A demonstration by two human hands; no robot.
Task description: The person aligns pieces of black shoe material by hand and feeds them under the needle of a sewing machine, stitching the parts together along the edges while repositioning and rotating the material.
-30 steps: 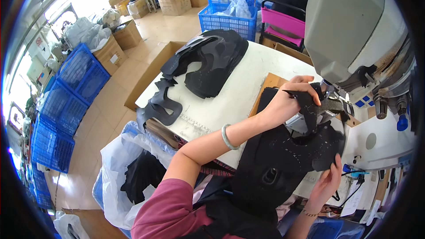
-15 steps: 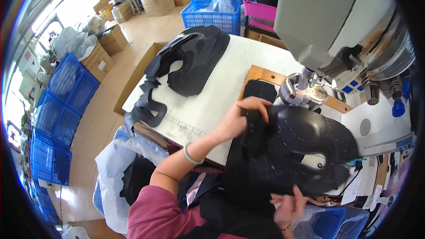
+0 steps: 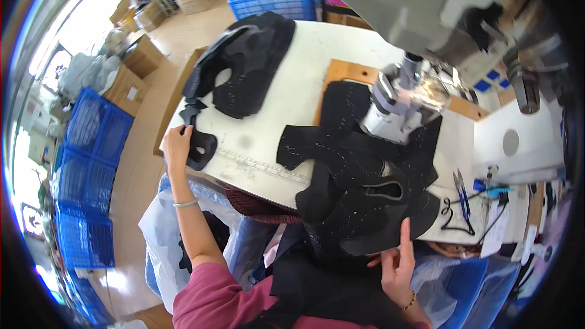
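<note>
My left hand (image 3: 177,145) has its fingers closed on the edge of a black cut-out piece (image 3: 203,149) with an oval hole, at the table's left edge. A stack of similar black curved pieces (image 3: 250,73) lies just beyond it. Several black stitched pieces (image 3: 365,207), marked with light dashed lines, spread from under the sewing machine head (image 3: 396,97) toward my body. My right hand (image 3: 397,271) is at their near edge, fingers stretched out and the index fingertip against the material. Part of that hand's other fingers is hidden by the material's edge.
Scissors (image 3: 463,198) with dark handles lie on the white table (image 3: 256,137), right of the pieces. A plastic-lined bag (image 3: 161,231) hangs below the left edge. Blue crates (image 3: 91,176) and cardboard boxes (image 3: 131,88) line the floor at left; a blue crate (image 3: 274,6) stands behind.
My left hand has left the pieces by the machine and moved left to the cut-out piece. The black pieces at the machine now lie flatter. My right hand has come up to their edge.
</note>
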